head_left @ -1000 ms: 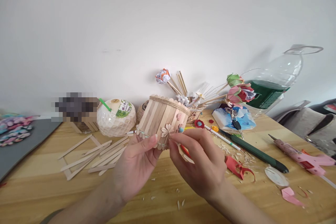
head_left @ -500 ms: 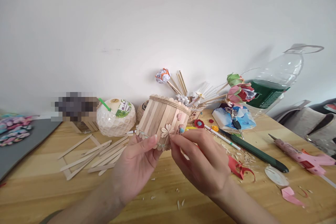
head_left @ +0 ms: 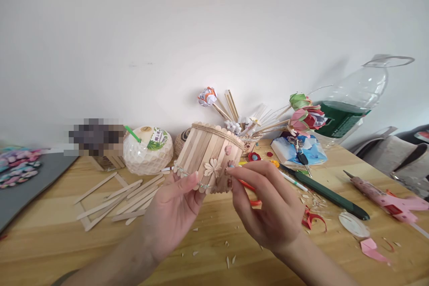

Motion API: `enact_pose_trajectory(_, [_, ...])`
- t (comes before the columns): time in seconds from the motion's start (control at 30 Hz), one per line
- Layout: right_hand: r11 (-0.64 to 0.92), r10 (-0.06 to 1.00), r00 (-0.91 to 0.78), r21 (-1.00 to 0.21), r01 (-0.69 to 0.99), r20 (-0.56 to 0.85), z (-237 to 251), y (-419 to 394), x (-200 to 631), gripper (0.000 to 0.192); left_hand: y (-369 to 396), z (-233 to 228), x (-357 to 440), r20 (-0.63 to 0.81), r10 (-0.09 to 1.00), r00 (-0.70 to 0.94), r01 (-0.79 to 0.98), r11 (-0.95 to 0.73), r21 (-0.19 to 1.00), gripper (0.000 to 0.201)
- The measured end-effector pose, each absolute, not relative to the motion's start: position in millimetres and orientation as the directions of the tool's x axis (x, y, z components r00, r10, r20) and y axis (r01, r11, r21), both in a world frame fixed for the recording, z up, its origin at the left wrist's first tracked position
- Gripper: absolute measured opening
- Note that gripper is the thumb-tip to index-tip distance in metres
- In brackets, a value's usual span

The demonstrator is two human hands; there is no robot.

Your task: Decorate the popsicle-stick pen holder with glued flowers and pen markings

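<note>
Wooden table (head_left: 50, 250), littered with shavings. Held just above it, mid-frame: a round craft-stick cup (head_left: 210, 154), tilted, upright pale sticks side by side, rounded tips forming a scalloped rim, twine band near the top, a pale wooden flower and small pink bits glued on the front, a clear beaded strand along the lower edge. Left hand (head_left: 174, 214) cupped under the base, thumb pressed on the front, fingers closed on the cup. Right hand (head_left: 271, 208) at the lower right side, fingertips pinched together against the decorations. Loose craft sticks (head_left: 117, 199) lying left, green-handled tool (head_left: 326, 194) and pink glue gun (head_left: 389, 196) lying right.
</note>
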State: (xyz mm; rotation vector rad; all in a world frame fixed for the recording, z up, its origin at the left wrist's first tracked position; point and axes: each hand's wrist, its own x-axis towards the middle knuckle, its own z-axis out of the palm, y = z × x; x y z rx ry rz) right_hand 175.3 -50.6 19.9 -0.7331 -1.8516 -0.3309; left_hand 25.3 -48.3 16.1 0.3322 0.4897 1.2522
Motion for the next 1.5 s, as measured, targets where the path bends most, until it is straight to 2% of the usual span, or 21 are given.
enact_pose_trajectory(0.07, [0.781,0.343,-0.243,-0.132,0.610,0.908,20.0,-50.0,175.9,0.025,-48.5,16.8,25.0,-0.214,0.953,0.216,-0.822,0.296,0.488,0.042])
enact_pose_trajectory(0.17, [0.798,0.320,-0.304,-0.082,0.597,0.898,17.3,-49.6,176.9,0.025,-49.2,17.7,24.9,-0.240,0.947,0.215,-0.824,0.308,0.476,0.042])
enact_pose_trajectory(0.27, [0.803,0.283,-0.336,-0.031,0.595,0.898,13.2,-49.4,177.4,0.024,-49.6,17.6,25.4,-0.233,0.947,0.222,-0.824,0.309,0.474,0.040])
enact_pose_trajectory(0.43, [0.819,0.276,-0.327,-0.043,0.572,0.904,12.1,-48.1,176.2,0.022,-48.5,15.9,25.8,-0.208,0.946,0.247,-0.829,0.318,0.460,0.040])
enact_pose_trajectory(0.83, [0.839,0.247,-0.400,0.012,0.545,0.883,18.2,-48.8,181.9,0.014,-50.4,17.0,25.1,-0.182,0.948,0.263,-0.829,0.318,0.459,0.039])
enact_pose_trajectory(1.17, [0.832,0.193,-0.548,0.160,0.530,0.814,25.4,-48.6,188.6,0.016,-49.7,16.8,25.9,-0.241,0.940,0.241,-0.814,0.331,0.478,0.037])
enact_pose_trajectory(1.4, [0.835,0.189,-0.545,0.159,0.527,0.817,25.4,-48.8,190.3,0.016,-51.2,18.8,26.7,-0.253,0.933,0.255,-0.816,0.348,0.462,0.040])
enact_pose_trajectory(1.5, [0.854,0.215,-0.506,0.090,0.512,0.835,24.6,-47.5,189.3,0.018,-53.3,19.5,25.5,-0.235,0.940,0.247,-0.830,0.331,0.449,0.043])
